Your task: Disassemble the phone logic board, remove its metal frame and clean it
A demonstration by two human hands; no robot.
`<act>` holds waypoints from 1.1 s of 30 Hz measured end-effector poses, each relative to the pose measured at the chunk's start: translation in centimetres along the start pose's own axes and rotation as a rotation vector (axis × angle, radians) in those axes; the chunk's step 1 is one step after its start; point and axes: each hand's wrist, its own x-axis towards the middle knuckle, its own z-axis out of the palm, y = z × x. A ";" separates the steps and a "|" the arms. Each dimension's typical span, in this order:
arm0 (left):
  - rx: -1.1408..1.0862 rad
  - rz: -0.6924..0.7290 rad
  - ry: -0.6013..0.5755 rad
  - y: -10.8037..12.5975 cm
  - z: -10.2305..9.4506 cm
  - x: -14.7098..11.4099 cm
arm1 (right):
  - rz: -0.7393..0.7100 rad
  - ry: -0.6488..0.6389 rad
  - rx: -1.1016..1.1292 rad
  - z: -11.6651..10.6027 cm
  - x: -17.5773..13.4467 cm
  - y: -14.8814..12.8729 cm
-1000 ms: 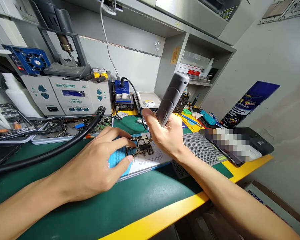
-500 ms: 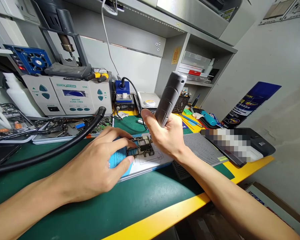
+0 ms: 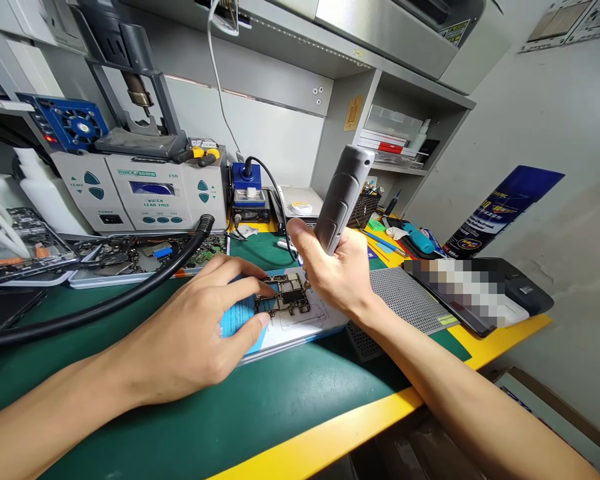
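Note:
My left hand (image 3: 205,320) rests from the left over a small phone circuit board (image 3: 294,295), fingers bent and apart. Its index and middle fingertips touch the board's left side, and the thumb tip lies by the lower left corner. The board lies flat on a blue and white printed box or booklet (image 3: 305,323). My right hand (image 3: 337,270) is wrapped around a thick grey tool handle (image 3: 344,193) with moulded ridges and a small hole at its end. The handle stands steeply, leaning right; its working end is mostly hidden behind my hand, close to the board's right edge.
A black hose (image 3: 130,293) crosses the green mat (image 3: 260,407) from a grey rework station (image 3: 155,193). Loose circuit boards (image 3: 140,257) lie before the station. On the right are a perforated grey plate (image 3: 410,300), a phone (image 3: 450,300) and a blue spray can (image 3: 503,210).
The view has shifted slightly, so everything sits a little further right. Both hands, the grey tool and the circuit board keep nearly the same arrangement.

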 end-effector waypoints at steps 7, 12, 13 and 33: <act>-0.001 -0.002 0.002 0.0 0.0 -0.1 | 0.000 -0.001 0.008 -0.1 -0.2 -0.1; -0.005 0.002 -0.004 -0.2 0.0 -0.1 | 0.013 -0.013 0.014 0.0 -0.1 0.2; -0.006 0.001 -0.006 -0.2 0.0 -0.1 | 0.008 -0.008 0.018 0.0 -0.1 0.2; -0.004 -0.006 -0.012 -0.1 0.0 0.0 | -0.012 -0.018 0.051 0.1 0.0 -0.1</act>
